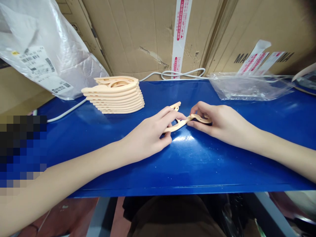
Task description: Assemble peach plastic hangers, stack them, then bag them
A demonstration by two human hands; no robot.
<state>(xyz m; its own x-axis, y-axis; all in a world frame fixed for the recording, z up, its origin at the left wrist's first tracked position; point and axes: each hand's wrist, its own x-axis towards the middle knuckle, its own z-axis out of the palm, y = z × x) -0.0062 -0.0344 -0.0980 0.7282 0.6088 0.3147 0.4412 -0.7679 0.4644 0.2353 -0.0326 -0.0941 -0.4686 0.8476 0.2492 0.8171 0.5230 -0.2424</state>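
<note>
Between my hands is a beige plastic piece that looks like a folding clothes hanger [178,125], held just above the blue table [197,168]. My left hand [151,133] grips its left part, the thumb below and the fingers over the top. My right hand [221,122] pinches the curved right end between thumb and fingers. Parts of the hanger are hidden behind the fingers of both hands. Further back on the left stands a neat stack of matching beige hangers [120,95], apart from my left hand.
Large cardboard boxes [138,36] wall off the table's back edge. A white plastic mailer bag [71,52] with labels leans at the left. A clear plastic bag [249,87] lies at the back right. A white cable [182,73] loops along the rear edge.
</note>
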